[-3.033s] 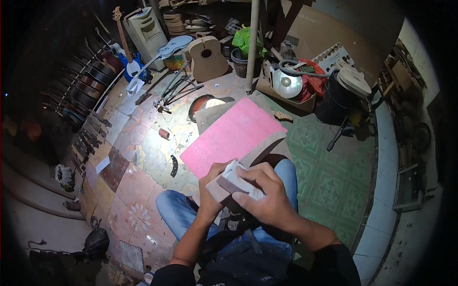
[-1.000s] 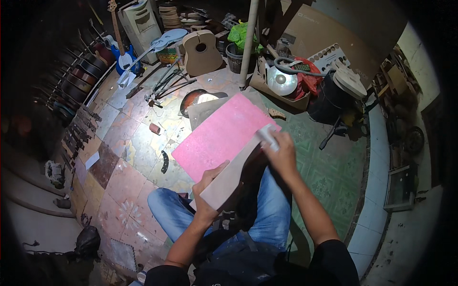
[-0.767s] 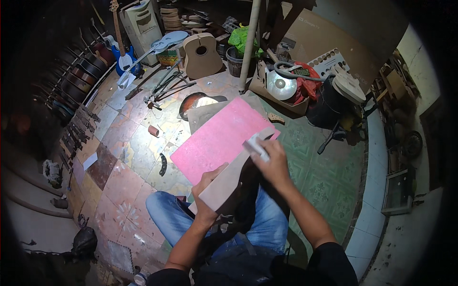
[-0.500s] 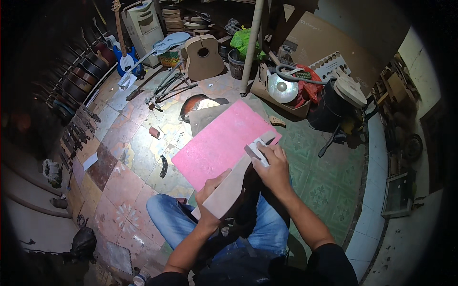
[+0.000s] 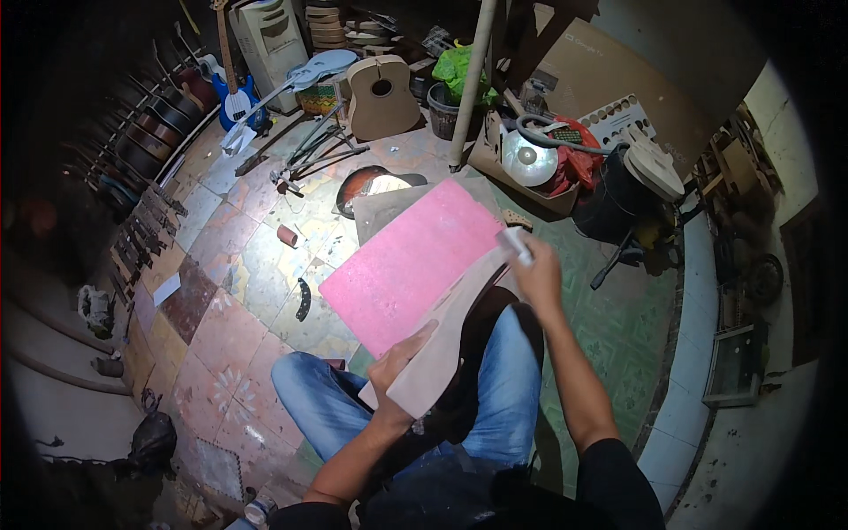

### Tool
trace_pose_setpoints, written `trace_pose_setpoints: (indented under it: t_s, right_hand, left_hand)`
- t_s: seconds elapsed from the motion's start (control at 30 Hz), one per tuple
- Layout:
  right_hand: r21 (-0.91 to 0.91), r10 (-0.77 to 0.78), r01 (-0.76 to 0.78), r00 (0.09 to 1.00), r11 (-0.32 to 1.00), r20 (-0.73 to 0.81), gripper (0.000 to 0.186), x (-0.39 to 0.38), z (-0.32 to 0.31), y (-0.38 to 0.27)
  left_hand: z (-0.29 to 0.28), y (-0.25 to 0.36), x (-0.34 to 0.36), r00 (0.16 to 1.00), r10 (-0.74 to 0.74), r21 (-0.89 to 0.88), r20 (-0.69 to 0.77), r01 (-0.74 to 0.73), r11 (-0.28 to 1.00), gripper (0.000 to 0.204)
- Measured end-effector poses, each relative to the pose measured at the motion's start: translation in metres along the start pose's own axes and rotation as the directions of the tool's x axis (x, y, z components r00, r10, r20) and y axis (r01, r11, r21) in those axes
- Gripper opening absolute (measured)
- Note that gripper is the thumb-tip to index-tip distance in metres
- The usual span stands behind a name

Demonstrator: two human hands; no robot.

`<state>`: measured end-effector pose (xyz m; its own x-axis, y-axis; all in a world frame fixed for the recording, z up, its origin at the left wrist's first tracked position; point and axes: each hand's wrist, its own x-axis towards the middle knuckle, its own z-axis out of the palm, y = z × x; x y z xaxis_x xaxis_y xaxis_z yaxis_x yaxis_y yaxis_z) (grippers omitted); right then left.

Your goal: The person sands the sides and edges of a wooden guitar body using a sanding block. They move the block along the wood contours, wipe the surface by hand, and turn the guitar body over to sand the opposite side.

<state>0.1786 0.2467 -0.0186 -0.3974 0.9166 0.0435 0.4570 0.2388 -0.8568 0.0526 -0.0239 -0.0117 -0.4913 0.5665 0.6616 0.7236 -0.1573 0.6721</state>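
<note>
A pale wooden guitar body (image 5: pixel 442 364) with a curved, smooth edge lies tilted across my lap. My left hand (image 5: pixel 394 369) is closed around its near left part, the fingers lying over the far edge. In my right hand (image 5: pixel 538 276) I grip a whitish sanding block (image 5: pixel 516 246), slightly blurred, at the far right end of the wood. Whether the block touches the wood there I cannot tell. A pink board (image 5: pixel 406 256) lies flat on the floor just beyond the guitar body, partly covered by it.
A grey sheet (image 5: pixel 375 214) and a sunburst guitar piece (image 5: pixel 358 187) lie beyond the board. A red-brown sandpaper roll (image 5: pixel 287 235) and a black curved piece (image 5: pixel 304 299) are to the left. A cardboard box (image 5: pixel 495 163), pole (image 5: pixel 473 84) and black bucket (image 5: pixel 602 208) stand at far right.
My right hand has slid the sanding block away from me and to the right, toward the wood's far end. My left hand keeps its grip; the view has shifted slightly.
</note>
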Motion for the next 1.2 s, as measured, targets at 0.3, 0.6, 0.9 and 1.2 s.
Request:
trace_pose_setpoints:
  t_s: [0.3, 0.6, 0.9, 1.2]
  right_hand:
    - [-0.343, -0.228, 0.186, 0.97, 0.921, -0.087, 0.046, -0.005, 0.013, 0.007]
    - [-0.13, -0.106, 0.099, 0.993, 0.987, -0.043, 0.044, -0.003, 0.01, -0.008]
    - [-0.21, -0.151, 0.153, 0.988, 0.966, 0.028, 0.042, 0.001, 0.009, -0.009]
    - [-0.099, -0.058, 0.061, 0.998, 0.993, 0.03, 0.045, 0.014, 0.004, 0.001]
  left_hand:
    - [-0.002, -0.002, 0.002, 1.0, 0.0, 0.017, 0.022, 0.0, 1.0, 0.055]
    - [-0.001, 0.001, 0.006, 1.0, -0.01, -0.009, -0.029, 0.01, 1.0, 0.05]
    - [-0.005, 0.005, 0.012, 1.0, -0.012, 0.035, -0.011, 0.012, 0.999, 0.053]
    - [-0.002, 0.007, 0.014, 1.0, -0.024, 0.0, 0.01, 0.024, 1.0, 0.054]
